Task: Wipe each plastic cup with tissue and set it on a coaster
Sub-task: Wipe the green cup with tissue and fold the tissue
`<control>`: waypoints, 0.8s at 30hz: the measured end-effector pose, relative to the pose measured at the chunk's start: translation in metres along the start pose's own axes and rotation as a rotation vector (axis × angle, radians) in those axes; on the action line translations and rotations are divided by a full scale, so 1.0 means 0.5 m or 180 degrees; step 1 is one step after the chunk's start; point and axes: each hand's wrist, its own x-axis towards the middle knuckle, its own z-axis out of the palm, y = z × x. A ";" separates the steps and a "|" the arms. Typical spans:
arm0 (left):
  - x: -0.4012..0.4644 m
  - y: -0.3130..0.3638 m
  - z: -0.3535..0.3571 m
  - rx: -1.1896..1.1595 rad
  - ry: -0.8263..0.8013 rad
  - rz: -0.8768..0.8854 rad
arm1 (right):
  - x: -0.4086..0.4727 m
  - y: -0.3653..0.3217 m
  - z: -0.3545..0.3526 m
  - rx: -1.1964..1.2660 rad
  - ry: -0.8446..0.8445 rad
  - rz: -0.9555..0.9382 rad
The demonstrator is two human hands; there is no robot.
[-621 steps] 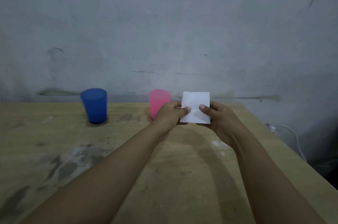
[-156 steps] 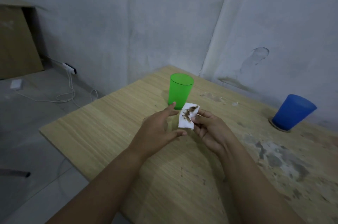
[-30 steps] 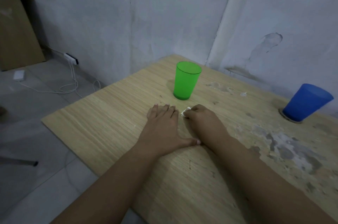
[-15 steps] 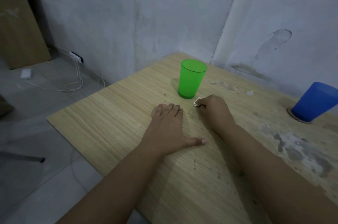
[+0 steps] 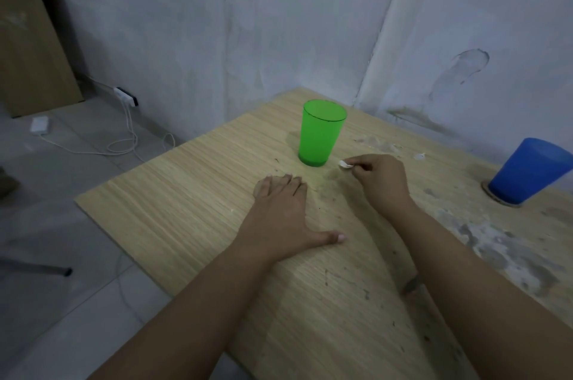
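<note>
A green plastic cup [image 5: 321,133] stands upright near the far left corner of the wooden table [image 5: 192,193]. My left hand [image 5: 280,215] lies flat on the wood, palm down, just in front of the cup. To the cup's right, my right hand [image 5: 376,179] has curled fingers that pinch a small crumpled tissue [image 5: 344,164], only a bit of which shows. A blue plastic cup [image 5: 528,170] stands on a round coaster [image 5: 496,198] at the far right.
The table's left edge drops to a grey tiled floor with a white cable [image 5: 124,144] and a power strip [image 5: 125,96]. Grey walls meet in a corner right behind the table. The wood at the right has grey stains [image 5: 496,243].
My right hand has slid the tissue away from me and to the right, level with the green cup's base. The left hand stays flat on the table.
</note>
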 end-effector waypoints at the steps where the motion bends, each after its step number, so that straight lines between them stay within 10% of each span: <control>1: 0.000 0.000 0.000 -0.0002 -0.0019 -0.0008 | 0.003 -0.005 0.015 -0.0140 -0.0044 -0.0033; 12: 0.003 -0.002 0.004 -0.0105 0.0103 0.0014 | -0.075 -0.025 0.028 -0.0546 -0.1005 -0.1384; 24: -0.002 0.000 0.000 -0.0089 0.0004 -0.0003 | -0.021 -0.024 0.021 -0.1072 -0.0821 -0.0832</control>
